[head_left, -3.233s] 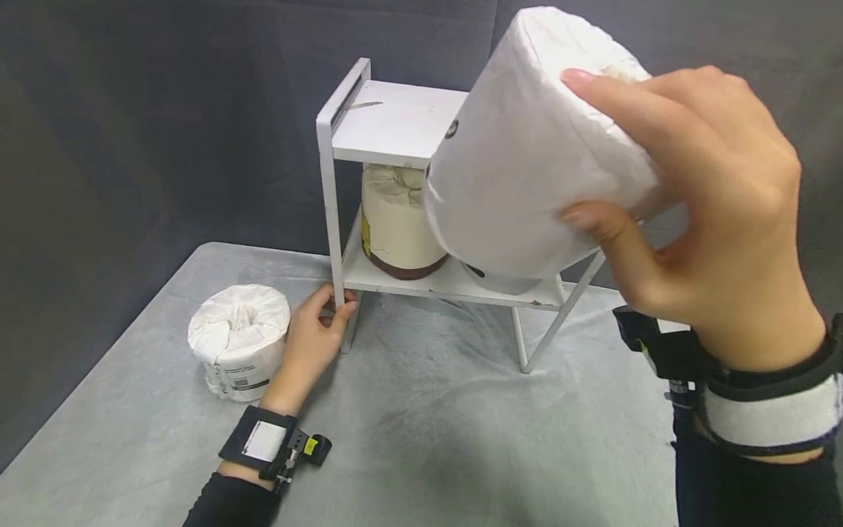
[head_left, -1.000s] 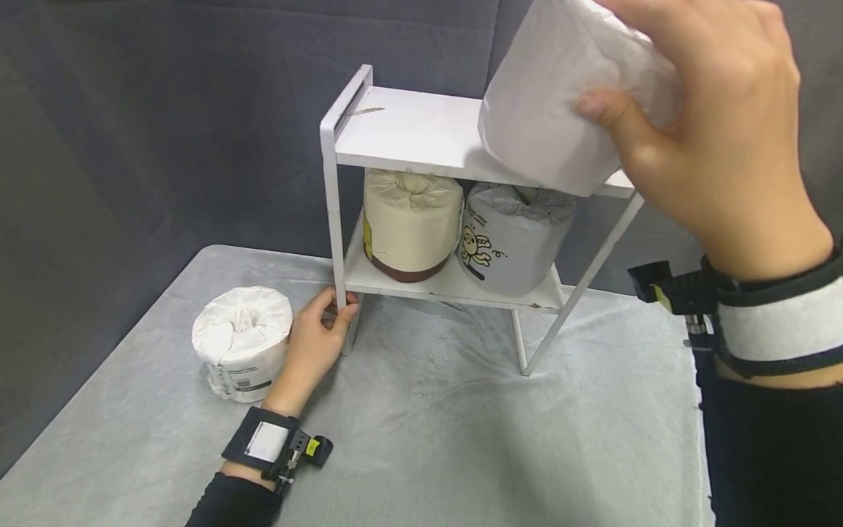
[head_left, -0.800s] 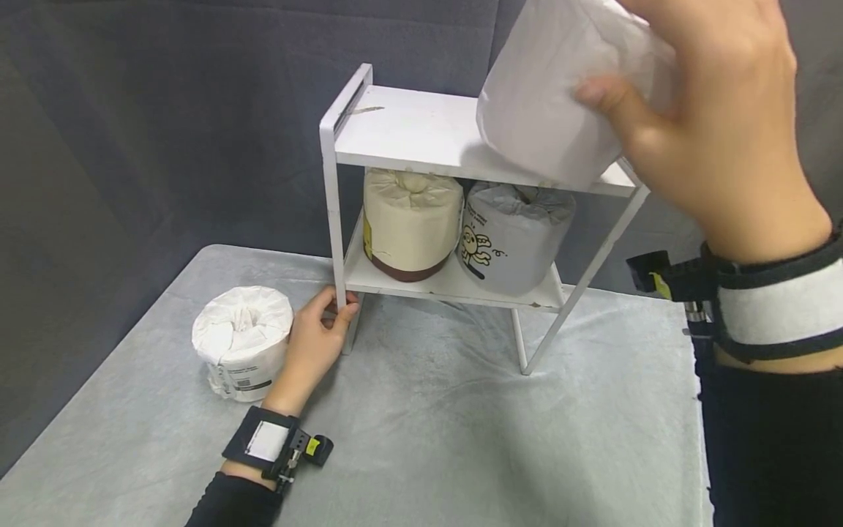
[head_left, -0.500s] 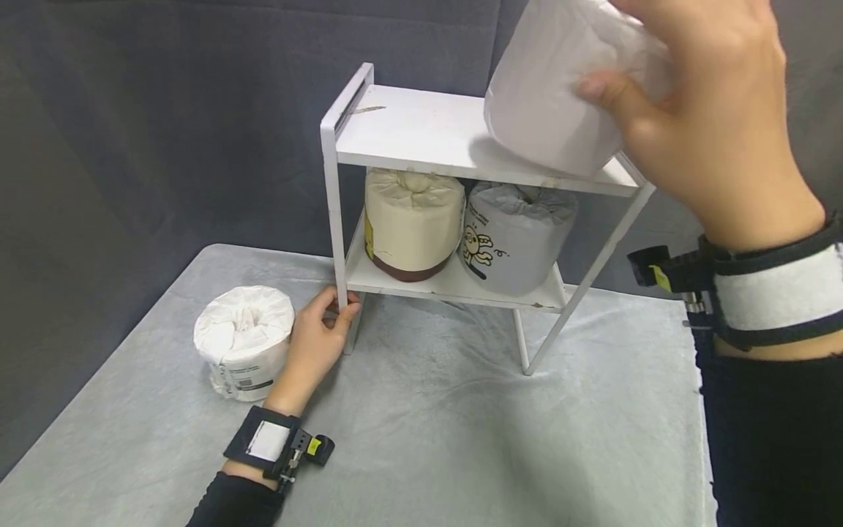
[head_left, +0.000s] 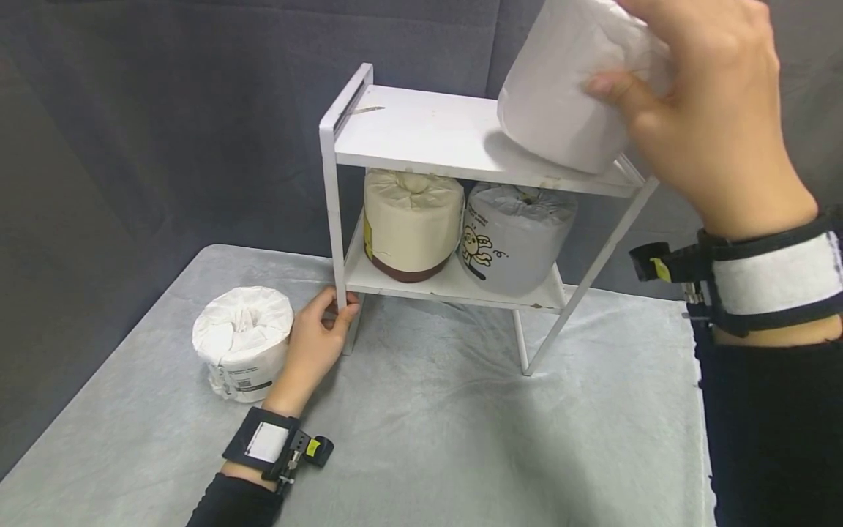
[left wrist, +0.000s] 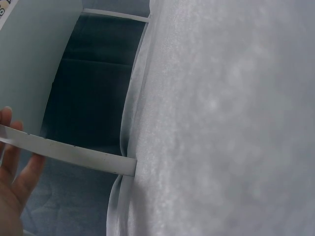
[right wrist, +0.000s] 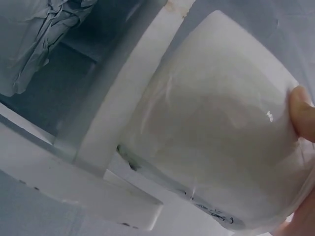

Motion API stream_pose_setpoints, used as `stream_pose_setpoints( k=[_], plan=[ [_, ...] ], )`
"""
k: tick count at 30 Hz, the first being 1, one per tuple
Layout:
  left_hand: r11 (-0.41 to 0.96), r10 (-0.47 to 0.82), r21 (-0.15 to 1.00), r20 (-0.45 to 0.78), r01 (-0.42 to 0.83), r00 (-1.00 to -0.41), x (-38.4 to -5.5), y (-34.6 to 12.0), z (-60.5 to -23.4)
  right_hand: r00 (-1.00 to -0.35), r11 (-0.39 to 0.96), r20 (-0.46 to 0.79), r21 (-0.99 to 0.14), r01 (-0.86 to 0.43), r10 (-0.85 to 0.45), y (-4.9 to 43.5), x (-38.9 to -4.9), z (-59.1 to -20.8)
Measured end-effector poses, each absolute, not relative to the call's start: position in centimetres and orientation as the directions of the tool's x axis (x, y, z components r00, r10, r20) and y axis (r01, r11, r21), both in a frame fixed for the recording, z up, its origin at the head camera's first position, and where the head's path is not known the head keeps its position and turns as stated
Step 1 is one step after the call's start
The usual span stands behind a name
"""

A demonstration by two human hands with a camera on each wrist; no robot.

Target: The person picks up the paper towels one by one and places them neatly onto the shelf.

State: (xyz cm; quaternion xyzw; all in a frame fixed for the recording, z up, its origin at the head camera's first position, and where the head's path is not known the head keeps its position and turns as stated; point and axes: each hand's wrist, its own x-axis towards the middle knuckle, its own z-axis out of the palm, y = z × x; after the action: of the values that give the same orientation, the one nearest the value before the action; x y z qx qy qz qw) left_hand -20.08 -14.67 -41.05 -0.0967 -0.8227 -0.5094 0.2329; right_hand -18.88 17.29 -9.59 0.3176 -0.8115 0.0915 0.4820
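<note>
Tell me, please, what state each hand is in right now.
Left hand: closed, holding the shelf leg.
Right hand: closed, holding a white roll.

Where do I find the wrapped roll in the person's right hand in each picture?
Head: upper right, the wrapped roll tilted in the right hand, cut off by the top edge.
Left wrist: not in it.
Right wrist: large, from the centre to the right, with fingers at the right edge.
Shared landmark: the white rack, partly seen in both wrist views.
</note>
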Motion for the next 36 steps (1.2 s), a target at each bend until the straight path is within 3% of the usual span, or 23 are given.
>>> stream_pose_setpoints(
  k=[7,22,36],
  plan=[
    [0.454,-0.078,0.8,0.473,0.391,-0.877,-20.0,-14.5,-41.0,-0.345,0.789,0.837,0.154,-0.595,-0.424,17.4,-19.2,-9.3],
    [0.475,-0.074,0.784,0.488,0.4,-0.87,-20.0,-14.5,-41.0,-0.432,0.806,0.796,0.114,-0.581,-0.424,17.6,-19.6,-9.0],
    [0.475,-0.074,0.787,0.483,0.394,-0.873,-19.9,-14.4,-40.9,-0.557,0.856,0.743,0.042,-0.516,-0.372,17.1,-20.5,-8.3]
  ],
)
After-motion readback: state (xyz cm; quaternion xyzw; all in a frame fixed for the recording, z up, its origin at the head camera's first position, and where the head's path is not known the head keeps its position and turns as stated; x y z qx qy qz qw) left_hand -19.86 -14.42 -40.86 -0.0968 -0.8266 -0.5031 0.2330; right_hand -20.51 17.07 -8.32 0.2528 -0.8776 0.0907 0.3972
